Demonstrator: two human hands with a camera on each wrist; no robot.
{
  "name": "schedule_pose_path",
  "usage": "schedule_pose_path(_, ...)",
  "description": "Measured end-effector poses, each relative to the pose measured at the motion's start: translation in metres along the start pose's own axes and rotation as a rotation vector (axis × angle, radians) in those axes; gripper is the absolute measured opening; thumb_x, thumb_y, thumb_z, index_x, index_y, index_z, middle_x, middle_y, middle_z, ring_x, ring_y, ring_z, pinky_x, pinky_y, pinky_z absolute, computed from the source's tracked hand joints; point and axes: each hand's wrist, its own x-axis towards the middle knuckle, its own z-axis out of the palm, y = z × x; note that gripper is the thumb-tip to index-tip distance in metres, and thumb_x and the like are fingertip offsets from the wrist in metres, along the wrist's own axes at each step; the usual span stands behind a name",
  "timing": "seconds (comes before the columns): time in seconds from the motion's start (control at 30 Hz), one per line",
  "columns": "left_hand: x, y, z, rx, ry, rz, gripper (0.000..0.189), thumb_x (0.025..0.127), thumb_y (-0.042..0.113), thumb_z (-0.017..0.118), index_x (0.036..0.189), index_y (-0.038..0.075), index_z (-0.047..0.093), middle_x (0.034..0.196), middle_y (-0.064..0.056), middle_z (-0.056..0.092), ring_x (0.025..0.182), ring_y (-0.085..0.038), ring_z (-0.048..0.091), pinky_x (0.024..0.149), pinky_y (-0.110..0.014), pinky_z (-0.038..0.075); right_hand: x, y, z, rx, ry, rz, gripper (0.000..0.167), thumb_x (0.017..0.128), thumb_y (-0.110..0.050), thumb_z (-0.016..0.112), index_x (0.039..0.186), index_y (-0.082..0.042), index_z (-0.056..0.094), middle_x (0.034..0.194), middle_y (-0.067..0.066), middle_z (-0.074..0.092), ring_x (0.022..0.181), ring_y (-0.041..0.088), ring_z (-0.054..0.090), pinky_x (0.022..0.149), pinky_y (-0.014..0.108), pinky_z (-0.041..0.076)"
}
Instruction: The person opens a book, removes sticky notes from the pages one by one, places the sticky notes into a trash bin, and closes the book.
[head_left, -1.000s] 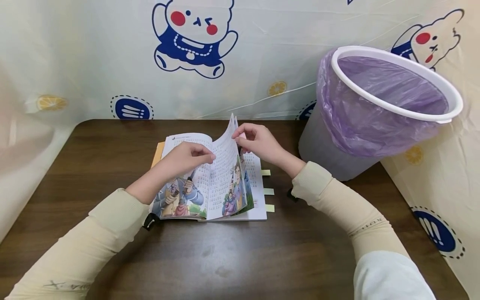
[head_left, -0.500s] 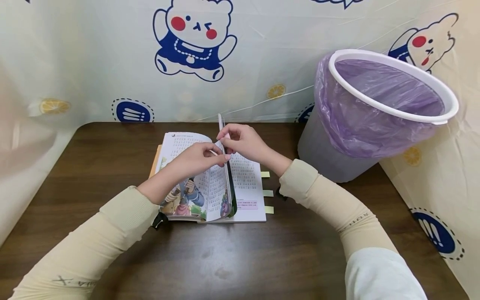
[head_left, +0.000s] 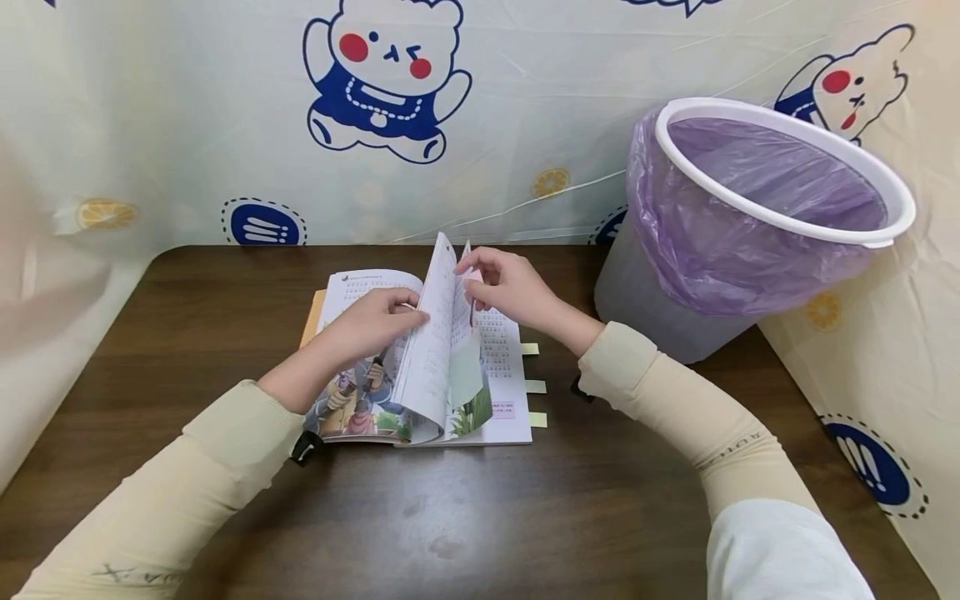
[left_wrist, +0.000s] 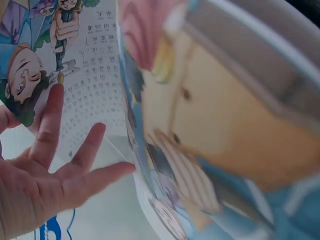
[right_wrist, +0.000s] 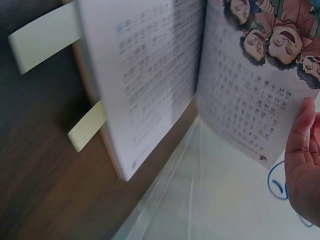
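An open picture book [head_left: 502,342] lies on the table, printed with text and coloured drawings. Several of its pages stand raised near the middle. My left hand [head_left: 371,325] has its thumb against one side of a raised page [head_left: 431,350]; in the left wrist view its fingers [left_wrist: 47,135] are spread on the other side of the sheet. Between thumb and forefinger, my right hand [head_left: 510,287] pinches the upper part of another raised page [head_left: 467,371]. Part of that grip is cut off in the right wrist view, where the page [right_wrist: 240,115] hangs beside the fingers.
Pale sticky tabs [head_left: 536,387] jut from the book's right edge. A tilted-looking bin [head_left: 667,292] with a purple liner [head_left: 697,258] and white rim stands to the right. Behind the brown table [head_left: 420,517] hangs a printed cloth [head_left: 247,125].
The raised pages first closed up toward the left, then split apart. One part now leans toward my left hand. My right hand moved left to meet it, then back right with a page.
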Motion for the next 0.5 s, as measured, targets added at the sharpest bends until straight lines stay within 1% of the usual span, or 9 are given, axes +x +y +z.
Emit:
schedule_pose_path(0.07, -0.005, -0.005, -0.005, -0.079, -0.02, -0.017, 0.039, 0.104, 0.013, 0.052, 0.136, -0.009, 0.051, 0.123, -0.027, 0.068, 0.09, -0.018, 0.069, 0.075, -0.033, 0.055, -0.003, 0.005, -0.004, -0.014, 0.002, 0.011, 0.02, 0.098, -0.004, 0.06, 0.117, -0.003, 0.068, 0.084, 0.011, 0.061, 0.071, 0.024, 0.061, 0.072, 0.043, 0.056)
schedule_pose_path(0.13, -0.009, -0.01, -0.011, -0.144, -0.038, -0.038, 0.047, 0.106, 0.011, 0.05, 0.147, -0.009, 0.04, 0.128, -0.03, 0.065, 0.09, -0.016, 0.07, 0.075, -0.032, 0.056, -0.006, 0.011, -0.009, -0.038, 0.005, 0.024, 0.018, 0.099, -0.005, 0.061, 0.115, -0.002, 0.069, 0.084, 0.01, 0.062, 0.071, 0.023, 0.061, 0.071, 0.041, 0.056)
schedule_pose_path(0.23, -0.014, -0.018, -0.021, -0.204, -0.059, -0.061, 0.056, 0.107, 0.008, 0.048, 0.157, -0.006, 0.025, 0.131, -0.031, 0.062, 0.093, -0.018, 0.071, 0.079, -0.033, 0.056, -0.01, 0.022, -0.013, -0.045, 0.011, 0.052, 0.021, 0.098, -0.005, 0.062, 0.119, -0.001, 0.067, 0.085, 0.011, 0.063, 0.071, 0.023, 0.062, 0.068, 0.036, 0.055)
schedule_pose_path(0.3, -0.018, -0.021, -0.027, -0.209, -0.065, -0.067, 0.062, 0.107, 0.009, 0.048, 0.161, -0.001, 0.018, 0.133, -0.031, 0.061, 0.096, -0.02, 0.071, 0.081, -0.034, 0.056, -0.014, 0.029, -0.016, -0.043, 0.019, 0.075, 0.024, 0.098, -0.004, 0.063, 0.122, 0.0, 0.066, 0.085, 0.012, 0.063, 0.07, 0.024, 0.062, 0.067, 0.035, 0.055)
schedule_pose_path(0.4, -0.022, -0.026, -0.035, -0.218, -0.064, -0.069, 0.069, 0.107, 0.007, 0.048, 0.164, 0.008, 0.01, 0.134, -0.032, 0.059, 0.097, -0.024, 0.071, 0.08, -0.037, 0.056, -0.021, 0.039, -0.02, -0.036, 0.03, 0.112, 0.027, 0.098, -0.002, 0.063, 0.125, 0.0, 0.064, 0.086, 0.012, 0.063, 0.072, 0.028, 0.063, 0.071, 0.044, 0.058)
schedule_pose_path(0.47, -0.025, -0.029, -0.04, -0.206, -0.051, -0.067, 0.071, 0.107, 0.004, 0.048, 0.166, 0.014, 0.009, 0.136, -0.032, 0.057, 0.097, -0.025, 0.07, 0.078, -0.037, 0.056, -0.025, 0.044, -0.022, -0.041, 0.028, 0.13, 0.026, 0.098, -0.002, 0.064, 0.125, 0.0, 0.064, 0.085, 0.013, 0.062, 0.072, 0.029, 0.064, 0.075, 0.05, 0.058)
schedule_pose_path(0.5, -0.027, -0.03, -0.042, -0.2, -0.044, -0.071, 0.07, 0.107, 0.004, 0.048, 0.166, 0.015, 0.013, 0.137, -0.032, 0.056, 0.097, -0.025, 0.07, 0.078, -0.037, 0.056, -0.027, 0.046, -0.023, -0.041, 0.025, 0.138, 0.026, 0.099, -0.002, 0.064, 0.124, 0.0, 0.064, 0.086, 0.013, 0.062, 0.073, 0.029, 0.064, 0.076, 0.053, 0.057)
